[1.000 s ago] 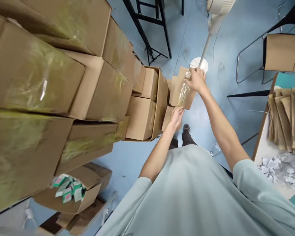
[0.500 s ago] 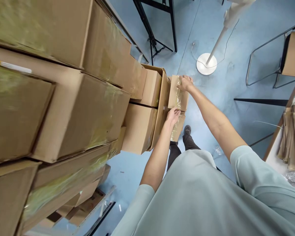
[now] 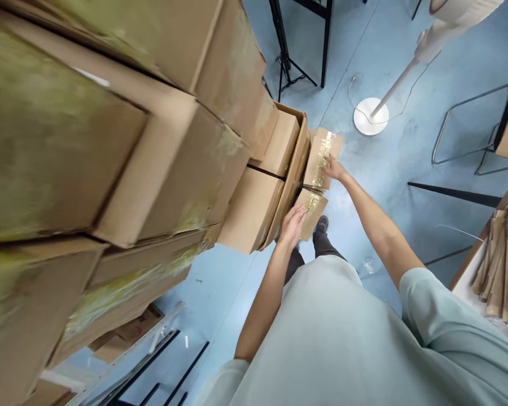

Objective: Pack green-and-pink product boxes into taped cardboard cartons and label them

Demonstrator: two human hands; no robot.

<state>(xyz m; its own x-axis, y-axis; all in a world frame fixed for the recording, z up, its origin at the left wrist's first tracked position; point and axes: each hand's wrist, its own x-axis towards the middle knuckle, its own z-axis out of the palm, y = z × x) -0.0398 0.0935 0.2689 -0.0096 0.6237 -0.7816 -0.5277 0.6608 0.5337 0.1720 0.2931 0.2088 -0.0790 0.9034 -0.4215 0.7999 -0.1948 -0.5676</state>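
My right hand [image 3: 332,168] grips a small cardboard box sealed with clear tape [image 3: 331,143], which sits on top of a second small taped box [image 3: 316,208]. Both small boxes stand against the side of a large open carton [image 3: 295,166] that holds bigger brown boxes. My left hand [image 3: 292,221] lies flat with spread fingers against the lower small box and the carton's edge. My dark shoe [image 3: 320,224] shows on the floor just below the two boxes.
A tall stack of taped cartons [image 3: 165,158] fills the left side, close to the camera. On the blue floor stand a white fan base [image 3: 370,115], a black tripod [image 3: 285,62] and a metal chair frame [image 3: 469,129]. Folded cardboard pieces [image 3: 497,254] lie on a table at right.
My right hand has carried the small taped box leftwards and down against the large carton, onto the lower small box. My left hand slid down a little. The view swung right.
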